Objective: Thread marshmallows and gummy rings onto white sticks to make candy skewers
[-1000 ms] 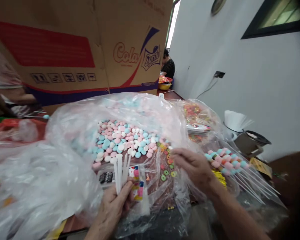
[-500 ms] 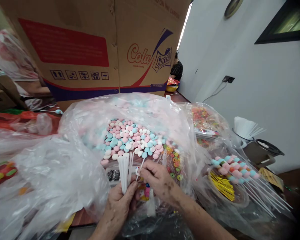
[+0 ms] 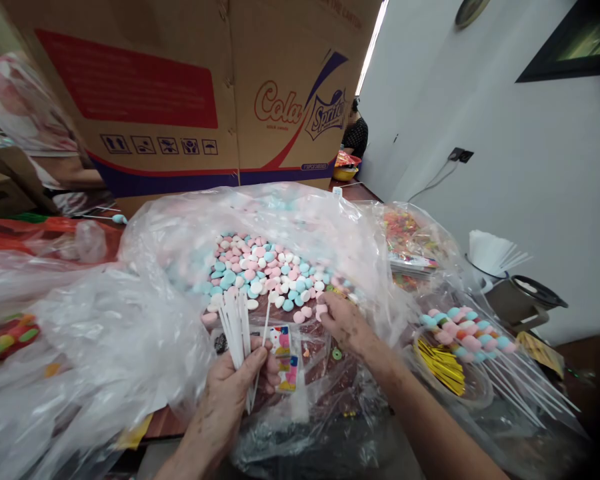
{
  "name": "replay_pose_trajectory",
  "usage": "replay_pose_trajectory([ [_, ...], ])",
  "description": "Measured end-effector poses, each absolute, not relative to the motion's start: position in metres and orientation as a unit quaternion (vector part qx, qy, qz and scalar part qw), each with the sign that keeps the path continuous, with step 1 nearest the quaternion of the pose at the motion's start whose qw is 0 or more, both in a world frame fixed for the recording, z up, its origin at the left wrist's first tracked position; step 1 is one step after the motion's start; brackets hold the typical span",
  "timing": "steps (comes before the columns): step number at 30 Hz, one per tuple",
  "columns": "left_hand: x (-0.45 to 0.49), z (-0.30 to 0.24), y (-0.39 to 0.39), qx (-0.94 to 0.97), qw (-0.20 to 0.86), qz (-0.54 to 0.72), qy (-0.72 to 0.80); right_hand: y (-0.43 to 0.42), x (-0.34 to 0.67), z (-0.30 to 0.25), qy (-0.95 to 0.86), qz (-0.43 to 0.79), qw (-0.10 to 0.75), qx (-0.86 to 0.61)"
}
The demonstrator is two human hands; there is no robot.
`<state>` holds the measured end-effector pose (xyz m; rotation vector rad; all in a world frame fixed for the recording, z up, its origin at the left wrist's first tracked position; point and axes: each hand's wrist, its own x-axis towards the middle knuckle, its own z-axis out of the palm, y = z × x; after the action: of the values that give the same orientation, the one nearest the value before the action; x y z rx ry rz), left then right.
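Observation:
My left hand point(image 3: 237, 383) is closed around a fanned bundle of white sticks point(image 3: 236, 327). One single stick point(image 3: 264, 340) stands apart from the bundle, held between thumb and fingers; its upper end overlaps the candies behind, so I cannot tell whether it bears one. At the right edge of a pile of pink, blue and white marshmallows point(image 3: 260, 267), my right hand point(image 3: 344, 321) has its fingertips closed on a pink marshmallow point(image 3: 321, 311). A colourful printed packet point(image 3: 284, 357) lies just right of my left hand, partly covered by clear plastic.
A large carton point(image 3: 170, 87) stands behind the clear bag point(image 3: 190, 207). On the right, marshmallow skewers point(image 3: 473, 333) rest over a tub point(image 3: 485, 393) with gold ties point(image 3: 437, 363), near a jug point(image 3: 523, 307). Crumpled plastic point(image 3: 125, 340) lies left. Two people are beyond the carton.
My right hand has left the single stick and moved right and up to the loose marshmallows. My left hand has shifted slightly left, with the sticks fanned wider.

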<state>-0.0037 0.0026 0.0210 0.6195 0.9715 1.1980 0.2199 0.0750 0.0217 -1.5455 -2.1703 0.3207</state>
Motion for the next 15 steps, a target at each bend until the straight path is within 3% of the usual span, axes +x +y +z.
replay_pose_trajectory([
  [5, -0.017, 0.036, 0.0, 0.313, 0.655, 0.494, 0.478, 0.068, 0.227, 0.036, -0.736, 0.211, 0.208, -0.608],
  [11, -0.03, 0.069, -0.006, 0.413, 0.589, 0.508, 0.474, 0.067, 0.233, 0.024, -0.763, 0.112, 0.204, -0.603],
  [15, -0.031, 0.09, -0.014, 0.354, 0.584, 0.569, 0.459, 0.071, 0.237, 0.023, -0.731, 0.126, 0.263, -0.617],
])
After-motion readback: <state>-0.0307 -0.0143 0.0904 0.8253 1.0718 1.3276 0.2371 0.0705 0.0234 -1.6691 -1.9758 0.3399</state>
